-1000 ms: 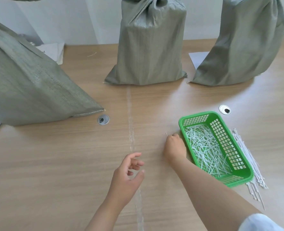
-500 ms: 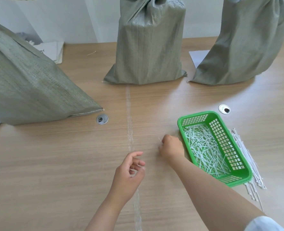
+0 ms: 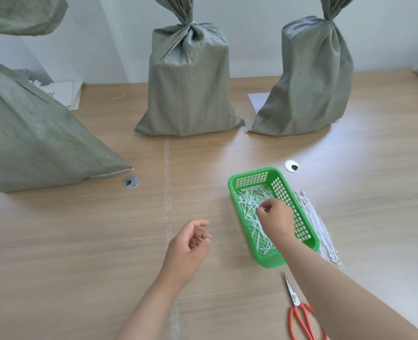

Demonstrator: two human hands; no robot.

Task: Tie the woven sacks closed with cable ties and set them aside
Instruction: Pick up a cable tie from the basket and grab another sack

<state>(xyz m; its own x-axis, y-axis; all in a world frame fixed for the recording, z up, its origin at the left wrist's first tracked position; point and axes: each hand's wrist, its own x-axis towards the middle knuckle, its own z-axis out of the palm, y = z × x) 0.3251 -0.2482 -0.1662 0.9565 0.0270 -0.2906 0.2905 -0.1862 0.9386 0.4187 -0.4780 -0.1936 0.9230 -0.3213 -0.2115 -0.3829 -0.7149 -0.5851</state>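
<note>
Two grey-green woven sacks stand upright at the back of the wooden table, the middle sack and the right sack, both gathered tight at the neck. A bigger sack leans at the left. My right hand hovers inside the green basket of white cable tie offcuts, thumb and forefinger pinched on a small offcut. My left hand hangs over the table with loosely curled fingers and holds nothing. A bundle of whole white cable ties lies just right of the basket.
Red-handled scissors lie at the front right beside my right forearm. Round cable grommets are set in the tabletop. Papers lie at the back left, a white sheet under the right sack, and more sack fabric hangs at the top left.
My right hand has moved from the tabletop left of the basket to over the basket, carrying a small offcut. The view has tilted up, showing the sack necks. My left hand barely moved.
</note>
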